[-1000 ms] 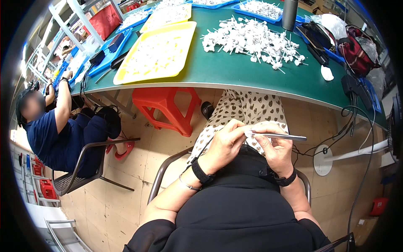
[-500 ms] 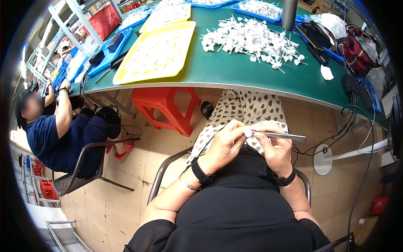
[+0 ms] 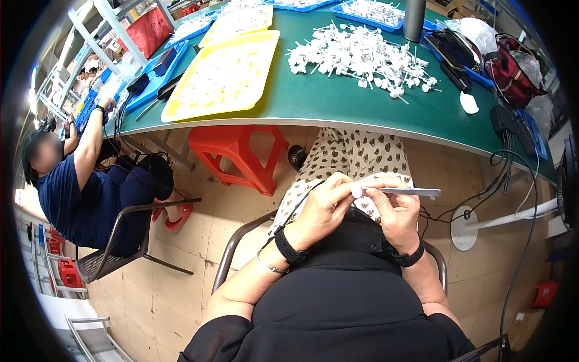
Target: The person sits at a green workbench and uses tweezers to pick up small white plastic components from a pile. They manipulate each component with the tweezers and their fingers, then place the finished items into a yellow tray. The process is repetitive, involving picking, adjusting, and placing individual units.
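Observation:
Above my lap, my left hand (image 3: 329, 204) pinches a small white plastic part (image 3: 357, 192) between thumb and fingertips. Close against it, my right hand (image 3: 395, 208) is closed around a slim grey blade-like tool (image 3: 416, 192), whose flat end sticks out to the right. The tool's other end meets the white part, though the fingers cover the contact. On the table beyond lies a heap of white plastic parts (image 3: 362, 57) with thin stems. Left of the heap, a yellow tray (image 3: 265, 72) holds more small white pieces.
The green table's edge (image 3: 301, 119) runs ahead of my knees. A red stool (image 3: 232, 151) stands under it. A dark bottle (image 3: 414, 21), blue trays and a plaid bag (image 3: 515, 72) are at the back right. Cables hang at right. A co-worker (image 3: 78, 187) sits at left.
My right hand has turned the grey tool slightly, so its flat face shows more. My left hand keeps its pinch. The co-worker's arm has reached farther over the table.

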Tool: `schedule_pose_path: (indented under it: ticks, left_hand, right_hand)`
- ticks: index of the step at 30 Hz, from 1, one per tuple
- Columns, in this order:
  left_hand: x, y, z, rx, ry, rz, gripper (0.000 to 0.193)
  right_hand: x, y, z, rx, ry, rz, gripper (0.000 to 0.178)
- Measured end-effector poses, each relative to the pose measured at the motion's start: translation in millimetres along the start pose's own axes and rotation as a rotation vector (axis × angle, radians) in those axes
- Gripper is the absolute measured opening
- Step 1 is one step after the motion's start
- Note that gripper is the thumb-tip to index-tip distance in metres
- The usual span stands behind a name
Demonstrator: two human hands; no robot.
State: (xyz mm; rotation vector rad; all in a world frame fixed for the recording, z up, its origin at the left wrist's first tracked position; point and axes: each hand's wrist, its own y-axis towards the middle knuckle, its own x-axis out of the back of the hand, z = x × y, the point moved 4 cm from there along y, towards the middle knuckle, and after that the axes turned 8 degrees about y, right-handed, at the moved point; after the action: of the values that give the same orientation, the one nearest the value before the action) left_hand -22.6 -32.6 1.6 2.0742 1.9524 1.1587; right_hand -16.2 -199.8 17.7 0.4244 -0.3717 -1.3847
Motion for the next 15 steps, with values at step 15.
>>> schedule_pose_path:
  ticks: [15]
  left_hand:
    - [-0.9,-1.4,0.0,-0.006,0.023,0.067,0.024]
  right_hand:
    - [0.5,4.2,8.0,0.092,-0.126,0.063,0.006]
